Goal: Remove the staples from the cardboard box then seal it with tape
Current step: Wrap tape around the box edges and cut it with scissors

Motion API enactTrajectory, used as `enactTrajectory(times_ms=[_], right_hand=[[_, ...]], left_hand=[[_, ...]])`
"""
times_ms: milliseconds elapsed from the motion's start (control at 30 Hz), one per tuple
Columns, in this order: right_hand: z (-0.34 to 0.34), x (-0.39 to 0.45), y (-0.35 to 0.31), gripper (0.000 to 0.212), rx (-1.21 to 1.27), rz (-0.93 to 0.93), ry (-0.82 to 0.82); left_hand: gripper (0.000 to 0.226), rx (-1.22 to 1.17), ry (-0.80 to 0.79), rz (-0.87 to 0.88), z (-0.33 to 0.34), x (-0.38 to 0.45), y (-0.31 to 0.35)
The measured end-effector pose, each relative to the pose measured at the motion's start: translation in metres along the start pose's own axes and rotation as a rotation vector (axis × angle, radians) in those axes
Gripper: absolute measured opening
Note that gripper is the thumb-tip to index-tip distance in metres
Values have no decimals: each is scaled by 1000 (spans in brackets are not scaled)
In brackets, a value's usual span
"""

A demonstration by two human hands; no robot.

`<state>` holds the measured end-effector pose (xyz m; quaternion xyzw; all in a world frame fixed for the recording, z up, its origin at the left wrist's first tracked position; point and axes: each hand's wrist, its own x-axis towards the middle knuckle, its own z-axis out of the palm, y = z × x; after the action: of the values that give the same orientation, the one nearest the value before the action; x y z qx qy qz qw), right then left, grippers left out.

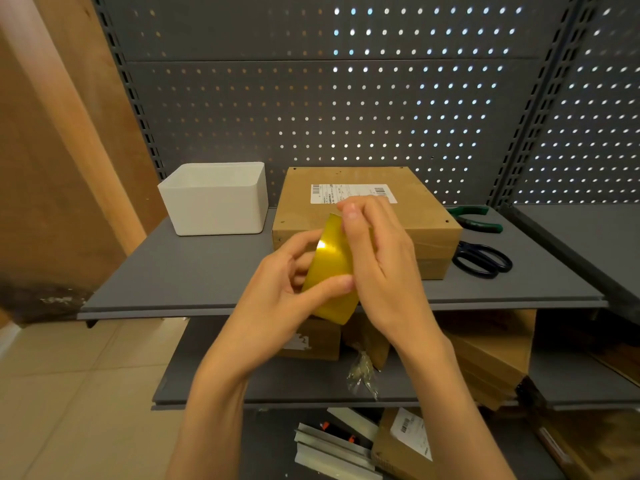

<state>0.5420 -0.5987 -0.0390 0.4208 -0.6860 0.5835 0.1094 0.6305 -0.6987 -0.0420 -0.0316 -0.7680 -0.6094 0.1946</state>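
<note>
Shelf: grey metal shelf (207,271) at about waist level, flat and matte, front lip running left to right
Backing: grey pegboard panel (311,98) behind it, light showing through the holes on the right side; slotted uprights at both edges
Room: wooden board (52,168) leaning at far left, pale tiled floor (69,393) below
Lower shelf: more cardboard boxes (491,355) and a crumpled bit of clear plastic (362,374); metal strips (332,448) lower down
White bin: open-topped white container (216,199) at back left of the shelf, just beside the box
Cardboard box: brown cardboard box (429,220) sits closed on the shelf against the pegboard, white shipping label (325,194) on top – partly hidden by the hands
Tools: green-handled pliers (476,218) and black scissors (483,259) lie on the shelf right of the box, both untouched
Tape: yellow tape roll (332,268) held up in front of the box, above the shelf's front edge, not touching the box
Left hand: left hand (277,292) grasps the roll from the left, thumb across its outer face
Right hand: right hand (381,265) curled against the roll's right side – fingertips pinching at its top edge
</note>
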Motion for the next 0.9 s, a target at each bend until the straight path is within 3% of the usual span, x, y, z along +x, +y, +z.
enactTrajectory(times_ms=[233, 500, 700, 900], right_hand=[[-3, 4, 2, 27, 60, 23, 97], [0, 0, 3, 24, 32, -8, 110], [-5, 5, 4, 32, 29, -4, 179], [-4, 2, 1, 33, 3, -24, 187]], left_hand=[[73, 63, -93, -27, -3, -4, 2], [56, 14, 14, -11, 1, -2, 4], [73, 66, -61, -18, 0, -4, 6], [68, 32, 9, -7, 5, -2, 4]])
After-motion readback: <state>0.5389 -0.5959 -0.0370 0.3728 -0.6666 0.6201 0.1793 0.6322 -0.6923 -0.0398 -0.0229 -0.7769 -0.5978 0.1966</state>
